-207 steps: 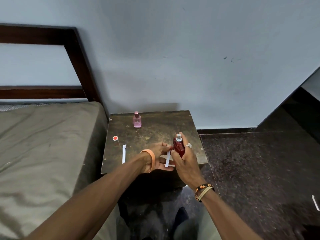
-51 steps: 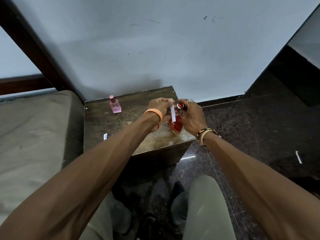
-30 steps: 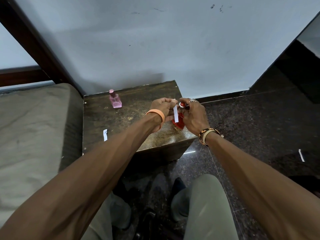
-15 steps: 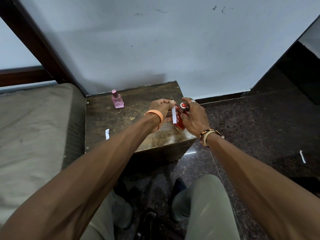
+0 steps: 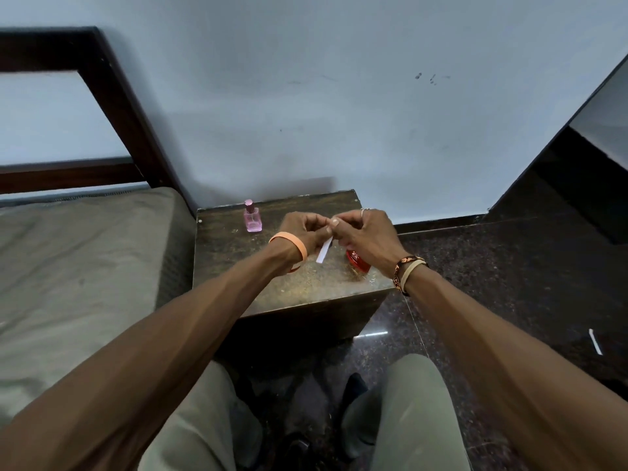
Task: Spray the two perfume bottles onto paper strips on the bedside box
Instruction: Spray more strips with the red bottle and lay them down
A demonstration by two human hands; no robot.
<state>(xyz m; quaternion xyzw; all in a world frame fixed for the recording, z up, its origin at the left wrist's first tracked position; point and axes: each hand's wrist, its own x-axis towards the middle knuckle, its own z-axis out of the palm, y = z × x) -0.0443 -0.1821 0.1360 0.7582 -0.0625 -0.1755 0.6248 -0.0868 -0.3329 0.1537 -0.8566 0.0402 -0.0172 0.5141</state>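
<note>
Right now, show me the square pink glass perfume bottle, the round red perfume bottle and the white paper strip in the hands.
square pink glass perfume bottle [image 5: 253, 220]: head view, on its body.
round red perfume bottle [image 5: 357, 261]: head view, on its lower body.
white paper strip [image 5: 323, 252]: head view, on its free lower end.

place: home bedroom | signs: bed [image 5: 78, 266] with dark wooden headboard [image 5: 112, 93] | small wooden bedside box [image 5: 272, 287] against plain wall [image 5: 339, 96] | dark speckled stone floor [image 5: 509, 283]

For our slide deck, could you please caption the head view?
Left hand holds a paper strip beside the right hand; pink bottle stands behind.
</note>
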